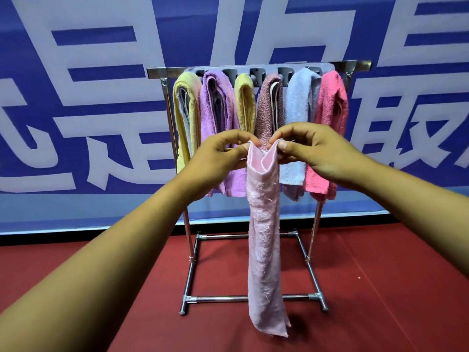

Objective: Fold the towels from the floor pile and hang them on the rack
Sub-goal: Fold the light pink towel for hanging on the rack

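Pink towel (265, 240) hangs from both hands' grip, left hand (218, 158) and right hand (314, 153).

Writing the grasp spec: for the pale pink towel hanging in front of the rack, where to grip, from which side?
Top corners, from either side, as the left hand and right hand pinch the pale pink towel now. It hangs long and narrow, so gripping lower would let the top flop.

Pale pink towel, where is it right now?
Head view, centre: the pale pink towel hangs in front of the rack, its top corners pinched by the left hand and right hand.
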A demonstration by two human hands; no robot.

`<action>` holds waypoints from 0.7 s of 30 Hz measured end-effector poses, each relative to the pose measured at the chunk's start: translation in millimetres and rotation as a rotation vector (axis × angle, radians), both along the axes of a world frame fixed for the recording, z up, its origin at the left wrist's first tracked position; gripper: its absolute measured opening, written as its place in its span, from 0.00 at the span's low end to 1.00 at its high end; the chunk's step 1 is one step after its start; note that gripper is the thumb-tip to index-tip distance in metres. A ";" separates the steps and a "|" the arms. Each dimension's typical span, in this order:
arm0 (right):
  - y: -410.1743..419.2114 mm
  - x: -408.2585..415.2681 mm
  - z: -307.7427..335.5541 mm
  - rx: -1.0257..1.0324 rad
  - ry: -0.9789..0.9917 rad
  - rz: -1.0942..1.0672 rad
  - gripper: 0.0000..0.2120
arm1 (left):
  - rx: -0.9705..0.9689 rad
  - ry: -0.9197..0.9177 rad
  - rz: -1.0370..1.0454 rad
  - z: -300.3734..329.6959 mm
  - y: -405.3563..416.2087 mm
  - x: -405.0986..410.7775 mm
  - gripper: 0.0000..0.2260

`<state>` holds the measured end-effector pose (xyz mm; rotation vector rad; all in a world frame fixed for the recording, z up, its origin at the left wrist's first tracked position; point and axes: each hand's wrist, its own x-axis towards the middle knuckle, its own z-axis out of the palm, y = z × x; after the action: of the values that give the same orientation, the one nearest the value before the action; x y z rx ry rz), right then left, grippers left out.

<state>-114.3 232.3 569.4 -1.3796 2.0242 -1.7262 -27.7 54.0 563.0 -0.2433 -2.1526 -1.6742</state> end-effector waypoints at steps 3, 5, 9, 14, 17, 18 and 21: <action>-2.0 1.5 -0.1 0.011 0.010 -0.009 0.07 | -0.006 -0.009 -0.032 -1.7 6.4 -1.1 0.06; -3.0 1.6 0.3 -0.012 -0.017 -0.028 0.08 | -0.008 -0.006 -0.014 -2.7 9.7 -1.4 0.07; -2.8 0.8 0.6 -0.076 -0.095 -0.085 0.10 | 0.002 0.004 0.010 -5.2 14.5 -1.7 0.06; -5.5 4.5 -0.8 -0.078 -0.068 -0.142 0.07 | -0.006 0.052 0.027 -8.9 15.2 -3.4 0.08; -6.1 4.9 -2.3 -0.082 -0.080 -0.137 0.08 | 0.082 0.033 0.037 -10.9 15.2 -4.8 0.13; -6.1 5.4 -2.5 -0.088 -0.087 -0.132 0.09 | 0.133 0.015 0.043 -11.6 15.9 -5.1 0.13; -6.2 7.2 -2.0 -0.097 -0.074 -0.128 0.09 | 0.269 -0.048 0.030 -10.5 18.4 -3.3 0.08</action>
<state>-107.1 226.0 567.3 -1.2159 2.0552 -1.9224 -31.0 72.4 552.5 -0.0935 -1.9251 -1.9439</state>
